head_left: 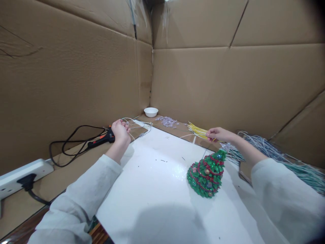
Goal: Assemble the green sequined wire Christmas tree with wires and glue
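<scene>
My left hand is closed on thin white wires at the left edge of the white board, beside the black glue gun. My right hand pinches the bundle of yellow wires at the board's far right edge. Just below that hand, a small green Christmas tree with red garlands and little ornaments stands on the white board. A clear star-like piece tops the tree.
A white bowl and a pile of clear beads lie near the cardboard corner. Grey and green wire bundles spread at right. A power strip and black cable are at left. Cardboard walls rise behind.
</scene>
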A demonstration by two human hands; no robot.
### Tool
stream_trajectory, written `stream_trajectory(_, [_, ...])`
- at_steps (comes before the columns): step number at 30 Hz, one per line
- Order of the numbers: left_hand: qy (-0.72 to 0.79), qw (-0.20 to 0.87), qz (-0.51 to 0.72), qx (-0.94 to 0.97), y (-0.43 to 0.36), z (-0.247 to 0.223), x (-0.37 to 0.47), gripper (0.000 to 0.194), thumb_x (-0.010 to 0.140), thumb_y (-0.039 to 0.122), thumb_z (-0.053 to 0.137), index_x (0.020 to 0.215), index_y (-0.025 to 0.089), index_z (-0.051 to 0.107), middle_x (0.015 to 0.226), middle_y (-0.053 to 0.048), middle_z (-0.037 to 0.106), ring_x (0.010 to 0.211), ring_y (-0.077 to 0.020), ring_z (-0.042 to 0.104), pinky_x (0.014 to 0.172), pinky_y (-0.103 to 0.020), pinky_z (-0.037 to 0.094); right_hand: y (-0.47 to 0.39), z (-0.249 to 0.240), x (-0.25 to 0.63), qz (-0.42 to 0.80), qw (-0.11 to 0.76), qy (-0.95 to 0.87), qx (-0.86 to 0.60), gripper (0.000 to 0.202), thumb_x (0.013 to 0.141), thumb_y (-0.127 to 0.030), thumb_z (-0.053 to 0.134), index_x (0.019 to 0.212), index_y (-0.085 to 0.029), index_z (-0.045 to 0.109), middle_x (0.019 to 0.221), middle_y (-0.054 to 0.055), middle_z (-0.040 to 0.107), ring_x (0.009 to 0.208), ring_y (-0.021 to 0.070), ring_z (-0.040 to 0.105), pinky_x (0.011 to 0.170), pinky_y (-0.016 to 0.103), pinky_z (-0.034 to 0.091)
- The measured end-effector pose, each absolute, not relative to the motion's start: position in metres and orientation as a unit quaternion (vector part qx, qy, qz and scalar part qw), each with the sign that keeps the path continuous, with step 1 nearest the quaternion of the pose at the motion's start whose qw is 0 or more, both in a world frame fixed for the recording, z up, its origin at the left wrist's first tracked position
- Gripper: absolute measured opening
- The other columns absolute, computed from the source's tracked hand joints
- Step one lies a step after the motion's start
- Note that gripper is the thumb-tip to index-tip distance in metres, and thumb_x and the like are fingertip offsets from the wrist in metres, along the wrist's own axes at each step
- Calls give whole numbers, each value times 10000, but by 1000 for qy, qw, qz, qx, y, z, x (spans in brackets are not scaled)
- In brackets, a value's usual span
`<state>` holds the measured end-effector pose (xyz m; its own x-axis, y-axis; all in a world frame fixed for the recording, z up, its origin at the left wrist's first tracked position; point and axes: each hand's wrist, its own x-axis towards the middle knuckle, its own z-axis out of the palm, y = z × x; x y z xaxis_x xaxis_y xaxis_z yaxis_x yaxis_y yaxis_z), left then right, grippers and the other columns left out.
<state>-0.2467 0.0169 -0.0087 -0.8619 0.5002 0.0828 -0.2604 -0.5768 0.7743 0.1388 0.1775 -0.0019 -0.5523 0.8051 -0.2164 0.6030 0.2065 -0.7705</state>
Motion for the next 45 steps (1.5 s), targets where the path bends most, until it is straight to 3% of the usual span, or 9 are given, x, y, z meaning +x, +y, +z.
stream_trajectory(6, [446,276,822,220,19,-18,-226,180,895,230,469,736,148,462,509,97,306,352,-24,231,320,-152,160,165,16,128,444,184,-766,-426,405,605,-525,704,738,-179,542,693,6,611,633,108,580,598,241,468])
stream_trajectory(15, [451,356,756,315,15,-30,-200,109,880,182,428,783,184,477,471,93,336,328,-40,284,327,-136,196,142,40,104,476,189,-772,-376,419,613,-529,713,760,-174,545,699,15,637,633,114,587,624,265,460])
stream_trajectory(21, [458,362,768,262,20,-34,-210,185,903,302,477,858,128,519,589,64,439,388,-28,325,342,-155,264,140,40,103,471,175,-784,-365,400,640,-531,681,777,-180,545,723,14,637,619,103,565,632,265,449])
stream_trajectory(25, [451,349,790,228,22,-34,-216,205,903,322,479,871,125,525,607,59,445,401,-30,333,354,-158,283,148,36,111,449,155,-786,-395,391,632,-520,686,758,-178,543,725,24,636,631,111,565,628,265,456])
stream_trajectory(32, [426,298,825,221,19,-25,-220,136,885,151,362,765,209,391,516,74,421,343,-57,341,359,-157,250,163,23,121,448,199,-757,-431,301,682,-429,691,722,-176,534,692,32,638,617,114,589,608,246,486])
stream_trajectory(38, [411,224,845,260,14,-20,-217,86,863,184,413,794,230,391,516,72,436,341,-61,311,350,-159,209,159,15,98,446,209,-757,-430,191,825,-352,574,785,-174,518,790,72,691,601,100,623,596,216,501])
stream_trajectory(45, [395,158,842,331,4,-14,-206,53,890,244,440,837,243,436,515,64,409,401,-76,317,372,-160,206,151,-9,74,401,150,-792,-435,191,836,-330,557,759,-158,525,751,86,705,570,128,634,537,230,483])
